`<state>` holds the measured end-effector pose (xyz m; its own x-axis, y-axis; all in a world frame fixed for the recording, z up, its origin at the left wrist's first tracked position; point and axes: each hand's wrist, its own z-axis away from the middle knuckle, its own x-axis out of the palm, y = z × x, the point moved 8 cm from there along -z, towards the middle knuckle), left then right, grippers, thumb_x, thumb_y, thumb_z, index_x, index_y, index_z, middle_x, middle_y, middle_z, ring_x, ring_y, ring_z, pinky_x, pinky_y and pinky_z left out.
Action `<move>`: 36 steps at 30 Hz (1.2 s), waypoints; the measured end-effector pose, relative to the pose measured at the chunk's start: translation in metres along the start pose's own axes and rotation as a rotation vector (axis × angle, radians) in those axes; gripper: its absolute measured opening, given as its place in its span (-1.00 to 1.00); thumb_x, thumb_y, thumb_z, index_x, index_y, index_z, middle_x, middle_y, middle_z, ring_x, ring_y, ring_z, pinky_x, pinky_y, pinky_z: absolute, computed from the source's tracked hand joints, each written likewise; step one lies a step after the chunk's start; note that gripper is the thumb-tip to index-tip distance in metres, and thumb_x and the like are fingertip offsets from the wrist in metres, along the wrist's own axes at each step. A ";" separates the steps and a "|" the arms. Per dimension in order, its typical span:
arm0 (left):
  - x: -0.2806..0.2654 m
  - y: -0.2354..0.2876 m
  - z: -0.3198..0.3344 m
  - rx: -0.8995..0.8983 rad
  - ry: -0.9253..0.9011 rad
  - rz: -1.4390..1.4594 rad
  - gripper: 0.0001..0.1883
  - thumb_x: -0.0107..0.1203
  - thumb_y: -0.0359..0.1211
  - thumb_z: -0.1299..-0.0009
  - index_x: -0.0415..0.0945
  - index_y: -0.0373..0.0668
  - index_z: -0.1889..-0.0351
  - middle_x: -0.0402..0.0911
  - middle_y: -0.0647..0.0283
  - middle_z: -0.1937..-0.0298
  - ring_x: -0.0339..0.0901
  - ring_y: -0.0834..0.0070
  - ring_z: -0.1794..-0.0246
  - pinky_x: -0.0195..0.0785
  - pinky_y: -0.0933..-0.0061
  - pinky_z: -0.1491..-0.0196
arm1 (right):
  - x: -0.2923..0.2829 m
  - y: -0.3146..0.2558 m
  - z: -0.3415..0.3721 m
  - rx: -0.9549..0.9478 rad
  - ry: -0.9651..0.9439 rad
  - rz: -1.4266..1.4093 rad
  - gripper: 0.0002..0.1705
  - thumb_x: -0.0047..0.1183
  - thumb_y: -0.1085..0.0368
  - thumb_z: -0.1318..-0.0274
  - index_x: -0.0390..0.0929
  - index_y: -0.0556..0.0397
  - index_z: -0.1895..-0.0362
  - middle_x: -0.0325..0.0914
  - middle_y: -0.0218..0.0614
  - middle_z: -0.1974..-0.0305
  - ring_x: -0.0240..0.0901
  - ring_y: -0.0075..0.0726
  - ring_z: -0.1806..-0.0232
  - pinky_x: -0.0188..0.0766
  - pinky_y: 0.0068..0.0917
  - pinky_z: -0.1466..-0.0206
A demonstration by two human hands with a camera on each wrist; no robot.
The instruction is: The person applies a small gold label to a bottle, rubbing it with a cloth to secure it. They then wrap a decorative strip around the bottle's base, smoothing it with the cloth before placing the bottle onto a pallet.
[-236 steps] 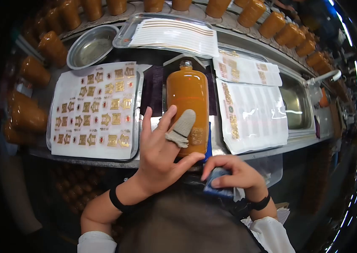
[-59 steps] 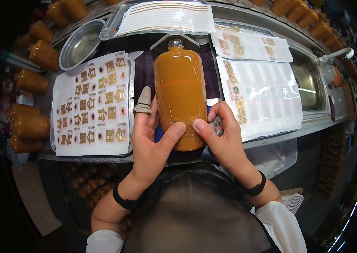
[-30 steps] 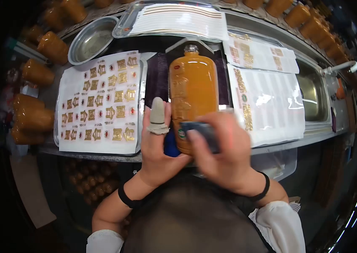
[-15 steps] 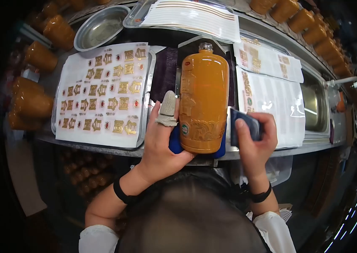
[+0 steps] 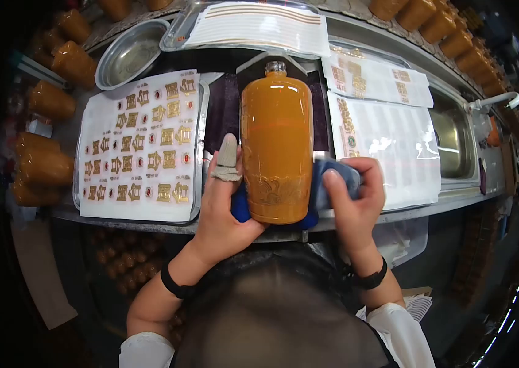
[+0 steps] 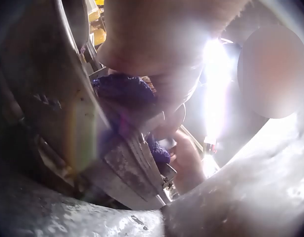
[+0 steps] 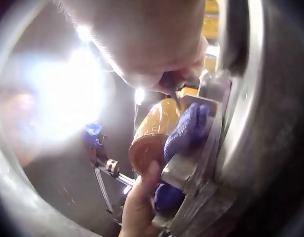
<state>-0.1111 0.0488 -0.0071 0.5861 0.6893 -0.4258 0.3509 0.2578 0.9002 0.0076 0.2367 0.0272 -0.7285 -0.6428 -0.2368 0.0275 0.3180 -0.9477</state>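
A glossy amber bottle (image 5: 276, 141) lies on its back, neck pointing away, with a faint embossed pattern near its base. My left hand (image 5: 222, 211) holds its lower left side, thumb at the base and fingers along the edge. A knitted finger cot (image 5: 227, 156) covers one finger of that hand. In my right hand (image 5: 357, 202) a flat dark blue pad (image 5: 328, 190) is pinched between thumb and fingers, right at the bottle's right side. In the right wrist view the bottle's base (image 7: 147, 153) rests by blue padded supports (image 7: 184, 133), with the left thumb on it.
On the left, a tray carries a sheet of gold and red decals (image 5: 139, 147). More decal sheets (image 5: 385, 153) lie on the right beside a sink (image 5: 449, 144). A metal bowl (image 5: 130, 56) and a tray of striped strips (image 5: 256, 27) stand behind. Several amber bottles (image 5: 47, 168) line the edges.
The bottle has turned, so the green emblem and red mark on its left side no longer show. My right hand has brought the blue pad up against the bottle's right side.
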 end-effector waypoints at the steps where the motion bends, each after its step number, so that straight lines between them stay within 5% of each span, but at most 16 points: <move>1: -0.002 0.001 -0.001 0.003 0.005 -0.002 -0.08 0.47 -0.32 -0.04 0.26 -0.36 -0.38 0.25 -0.12 -0.46 0.08 -0.06 -0.54 -0.19 -0.01 -0.55 | -0.005 0.013 -0.007 0.118 0.054 -0.016 -0.75 0.30 0.38 -0.13 0.50 0.17 0.18 0.54 -0.33 0.24 0.49 -0.51 0.21 0.44 -0.56 0.11; 2: -0.002 0.000 -0.001 -0.004 0.004 0.008 -0.08 0.47 -0.32 -0.04 0.27 -0.36 -0.38 0.25 -0.12 -0.47 0.08 -0.05 -0.54 -0.18 -0.01 -0.55 | -0.010 0.015 -0.003 0.195 0.075 -0.125 -0.77 0.29 0.39 -0.14 0.49 0.17 0.21 0.55 -0.32 0.24 0.49 -0.51 0.21 0.44 -0.55 0.12; 5: -0.002 0.004 0.001 0.024 0.036 0.005 -0.07 0.47 -0.31 -0.05 0.26 -0.34 -0.40 0.29 -0.10 -0.44 0.11 -0.07 -0.53 -0.17 -0.01 -0.55 | 0.005 -0.029 0.013 -0.187 -0.099 -0.037 -0.73 0.29 0.38 -0.14 0.48 0.16 0.15 0.55 -0.35 0.23 0.48 -0.55 0.23 0.42 -0.63 0.17; 6: -0.004 0.012 -0.001 0.054 0.054 -0.005 -0.06 0.47 -0.31 -0.05 0.25 -0.34 -0.40 0.30 -0.10 -0.44 0.13 -0.08 -0.52 -0.17 -0.03 -0.54 | 0.004 -0.014 0.008 -0.141 -0.068 0.081 -0.73 0.29 0.39 -0.14 0.47 0.15 0.14 0.54 -0.36 0.24 0.47 -0.57 0.23 0.41 -0.65 0.18; 7: -0.007 0.018 -0.002 0.088 0.060 -0.016 -0.06 0.46 -0.31 -0.04 0.26 -0.33 -0.41 0.31 -0.11 -0.43 0.15 -0.10 -0.51 -0.17 -0.07 -0.54 | -0.001 0.010 0.002 0.132 0.041 -0.040 -0.73 0.28 0.41 -0.14 0.47 0.16 0.13 0.53 -0.38 0.25 0.47 -0.57 0.22 0.42 -0.63 0.15; 9: -0.010 0.027 -0.002 0.155 0.055 -0.040 -0.07 0.46 -0.31 -0.04 0.27 -0.31 -0.41 0.32 -0.12 -0.43 0.19 -0.13 -0.48 -0.18 -0.14 -0.52 | -0.009 0.017 -0.002 0.166 0.055 -0.135 -0.72 0.27 0.43 -0.14 0.46 0.16 0.12 0.51 -0.38 0.24 0.46 -0.58 0.20 0.43 -0.62 0.12; 11: -0.010 0.033 0.004 0.233 0.032 -0.148 -0.11 0.45 -0.32 -0.05 0.31 -0.29 -0.39 0.32 -0.13 -0.43 0.23 -0.16 -0.46 -0.18 -0.22 -0.50 | -0.004 -0.005 0.011 0.034 -0.033 -0.176 -0.71 0.28 0.43 -0.14 0.45 0.16 0.10 0.49 -0.36 0.19 0.45 -0.58 0.20 0.42 -0.61 0.10; 14: -0.013 0.046 0.009 0.382 0.037 -0.372 -0.21 0.45 -0.29 -0.10 0.41 -0.28 -0.32 0.26 -0.22 -0.46 0.19 -0.13 -0.50 -0.23 -0.28 -0.49 | 0.000 0.003 0.021 0.074 -0.019 -0.146 -0.69 0.30 0.41 -0.14 0.45 0.15 0.09 0.47 -0.36 0.18 0.43 -0.58 0.20 0.40 -0.62 0.09; 18: -0.015 0.036 0.034 0.431 0.019 -0.407 -0.55 0.43 -0.29 -0.14 0.66 -0.17 -0.02 0.18 -0.39 -0.46 0.17 -0.25 -0.49 -0.23 -0.36 -0.45 | -0.001 0.010 0.022 0.078 -0.007 -0.133 -0.70 0.28 0.42 -0.15 0.45 0.15 0.09 0.47 -0.39 0.20 0.42 -0.61 0.20 0.39 -0.64 0.11; 30: -0.005 0.073 0.019 0.492 0.065 -0.582 -0.50 0.43 -0.25 -0.09 0.68 0.08 -0.07 0.12 -0.31 -0.51 0.08 -0.32 -0.50 -0.25 -0.46 -0.41 | -0.004 -0.008 0.020 0.022 0.125 -0.161 -0.73 0.29 0.47 -0.13 0.50 0.14 0.11 0.51 -0.39 0.22 0.41 -0.55 0.27 0.38 -0.61 0.15; 33: -0.011 0.059 0.023 0.498 0.109 -0.429 -0.32 0.45 -0.27 -0.06 0.57 -0.09 -0.23 0.09 -0.23 -0.54 0.05 -0.19 -0.55 -0.25 -0.38 -0.45 | -0.001 -0.038 0.020 -0.333 0.106 0.140 -0.75 0.32 0.51 -0.07 0.59 0.11 0.15 0.57 -0.35 0.26 0.45 -0.44 0.28 0.40 -0.56 0.17; 36: -0.017 0.035 0.022 0.342 0.120 -0.268 -0.10 0.43 -0.37 -0.03 0.30 -0.32 -0.39 0.24 -0.18 -0.47 0.20 -0.07 -0.49 -0.16 -0.24 -0.50 | 0.020 -0.068 0.030 -0.612 -0.152 0.208 -0.52 0.29 0.60 0.32 0.69 0.01 0.16 0.63 -0.32 0.31 0.49 -0.20 0.31 0.36 -0.35 0.23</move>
<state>-0.0932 0.0313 0.0297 0.3596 0.7077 -0.6082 0.7117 0.2136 0.6693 0.0118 0.1818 0.0806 -0.6437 -0.6025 -0.4718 -0.2693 0.7555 -0.5973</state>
